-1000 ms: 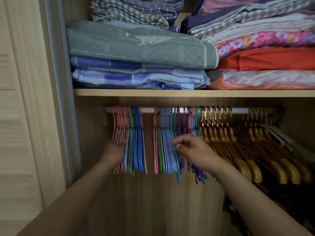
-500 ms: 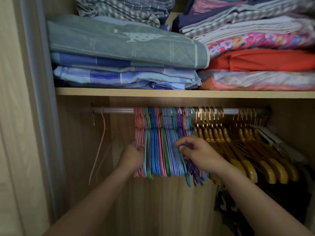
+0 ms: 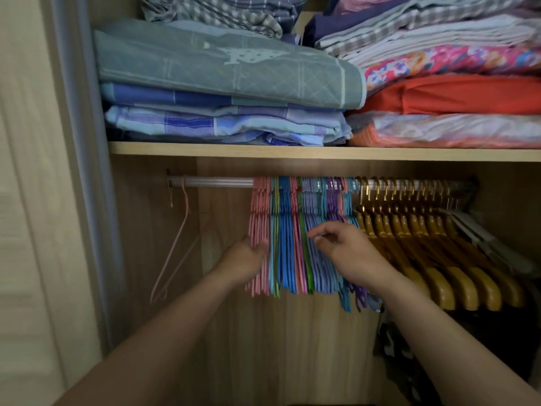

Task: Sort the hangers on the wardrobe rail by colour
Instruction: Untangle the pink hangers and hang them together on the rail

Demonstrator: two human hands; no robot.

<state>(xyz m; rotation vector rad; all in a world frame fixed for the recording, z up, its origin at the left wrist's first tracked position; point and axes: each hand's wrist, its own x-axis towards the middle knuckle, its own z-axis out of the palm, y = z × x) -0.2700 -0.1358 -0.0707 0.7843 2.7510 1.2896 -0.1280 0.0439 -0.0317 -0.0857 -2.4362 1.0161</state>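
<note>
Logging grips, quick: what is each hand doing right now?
Left hand: grips the pink hangers.
Right hand: fingers curled at the lilac hangers; grip cannot be told.

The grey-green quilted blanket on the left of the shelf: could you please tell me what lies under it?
Under the grey-green quilted blanket lie a folded blue checked sheet and a pale blue patchwork sheet, resting on the wooden shelf. How far back they reach is hidden.
</note>
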